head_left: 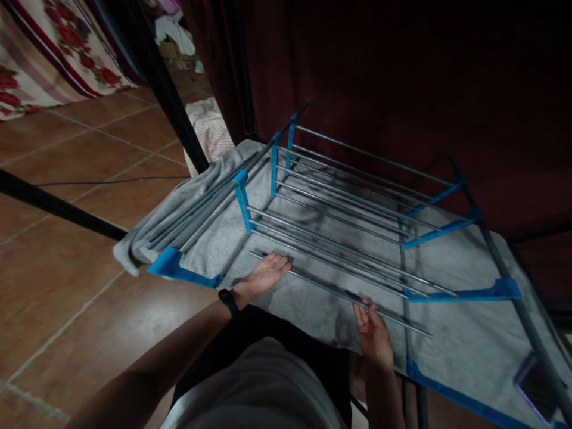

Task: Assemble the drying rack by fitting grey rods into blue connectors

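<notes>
A thin metal rod (322,283) lies crosswise in front of me, low over the grey cloth. My left hand (270,271) is wrapped over the rod near its left end, a dark band around the wrist. Farther right, my right hand (374,335) pinches the same rod between thumb and fingers from below. Beyond it stands a partly built rack with several metal rods (339,254) spanning between blue plastic brackets (242,201) on the left and more blue brackets (473,292) on the right. The rod in my hands has both ends apart from the near brackets.
Several loose grey tubes (210,205) rest on the grey cloth (451,351) at the left. A phone-like dark object (536,384) lies at the lower right. Black poles (170,89) slant at the left above the tiled floor (84,238). Behind the rack hangs a dark red curtain (379,77).
</notes>
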`<state>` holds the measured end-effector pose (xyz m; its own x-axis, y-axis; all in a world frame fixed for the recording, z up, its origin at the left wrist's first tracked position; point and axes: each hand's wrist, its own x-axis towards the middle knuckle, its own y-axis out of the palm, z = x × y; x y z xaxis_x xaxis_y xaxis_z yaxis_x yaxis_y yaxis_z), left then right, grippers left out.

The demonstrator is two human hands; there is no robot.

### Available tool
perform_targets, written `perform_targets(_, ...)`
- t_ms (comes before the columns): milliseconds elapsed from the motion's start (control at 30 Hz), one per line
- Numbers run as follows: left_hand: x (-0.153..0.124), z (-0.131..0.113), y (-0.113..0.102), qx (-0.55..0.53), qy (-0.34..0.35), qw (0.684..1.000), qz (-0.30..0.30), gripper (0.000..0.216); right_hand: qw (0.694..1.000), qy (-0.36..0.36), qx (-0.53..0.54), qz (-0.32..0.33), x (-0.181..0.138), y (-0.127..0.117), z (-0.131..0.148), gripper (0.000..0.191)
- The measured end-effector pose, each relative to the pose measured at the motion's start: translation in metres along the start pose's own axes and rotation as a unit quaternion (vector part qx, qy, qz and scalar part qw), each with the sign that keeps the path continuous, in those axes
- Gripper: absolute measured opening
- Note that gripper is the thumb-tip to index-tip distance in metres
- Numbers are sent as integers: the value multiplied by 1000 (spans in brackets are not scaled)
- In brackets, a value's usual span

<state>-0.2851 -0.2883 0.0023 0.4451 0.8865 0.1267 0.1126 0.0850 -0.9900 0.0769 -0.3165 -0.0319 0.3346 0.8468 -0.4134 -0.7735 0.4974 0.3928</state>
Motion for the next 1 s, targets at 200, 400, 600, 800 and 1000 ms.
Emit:
perform_targets(200, 1, -8, 4, 33, 54, 998, 4, 45, 1000, 10, 2, -11, 5, -5, -13, 33)
perform_targets(400, 3, -11, 4, 50, 77, 996, -1, 35, 1000, -8, -1, -13, 9, -8, -17, 29)
perform_targets(600, 3, -19, 10, 47, 114, 992, 2, 31, 1000, -16, 0, -2, 11, -12, -19, 19)
perform_targets(800, 4, -29, 15, 53, 143, 988, -18, 34, 1000, 6, 5, 4, 10, -12, -15, 12)
perform_targets(1000, 5, -33, 22, 45, 149, 986, -54, 26, 998, 57, 20, -23, 7, -5, -3, 7)
